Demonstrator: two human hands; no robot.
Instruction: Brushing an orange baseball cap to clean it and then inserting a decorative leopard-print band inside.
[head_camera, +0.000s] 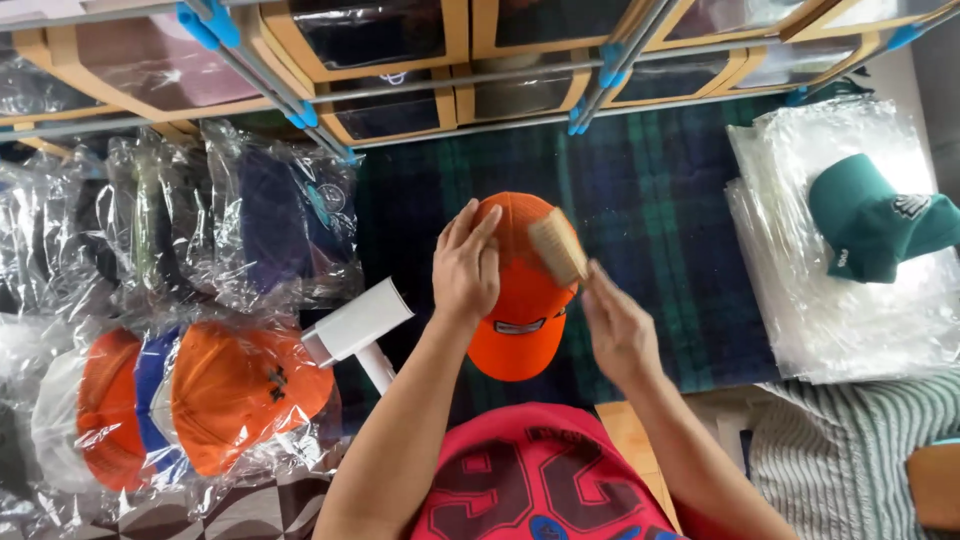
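Matt orange cloth cap (520, 300); pale wooden brush (557, 245); glossy crinkled plastic bags (250, 220).

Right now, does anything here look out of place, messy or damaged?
Little stands out. A loose teal cap lies unbagged on the stack of clear plastic bags. The left hand steadies an orange mesh cap while the right hand holds a wooden brush on it. No damage shows.
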